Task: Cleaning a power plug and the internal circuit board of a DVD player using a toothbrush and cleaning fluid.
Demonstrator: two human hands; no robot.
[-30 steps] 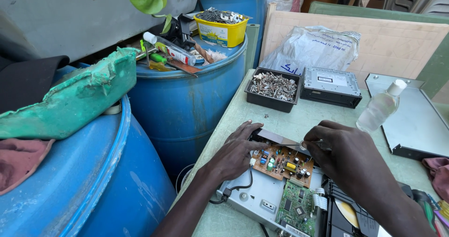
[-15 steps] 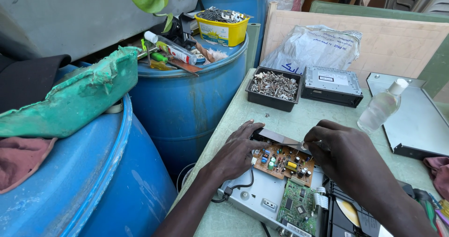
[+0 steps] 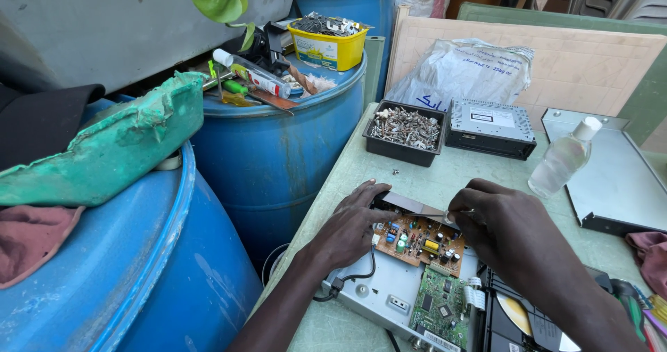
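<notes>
1. Steadying the brown circuit board (image 3: 419,239) at lower centre, my left hand (image 3: 351,223) lies flat and released on its edge.
2. My right hand (image 3: 504,230) pinches a thin metal tool (image 3: 439,217).
3. Board seems light, stiff, fragile; best held by edges.

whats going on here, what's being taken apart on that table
A person is working with bare hands on an opened disc player on a green table. The left hand steadies the brown circuit board at its near edge, while the right hand holds a thin metal tool against the board's top. A green circuit board sits just below. Behind are a black tray of screws, a small black electronic box and a clear bottle.
</notes>
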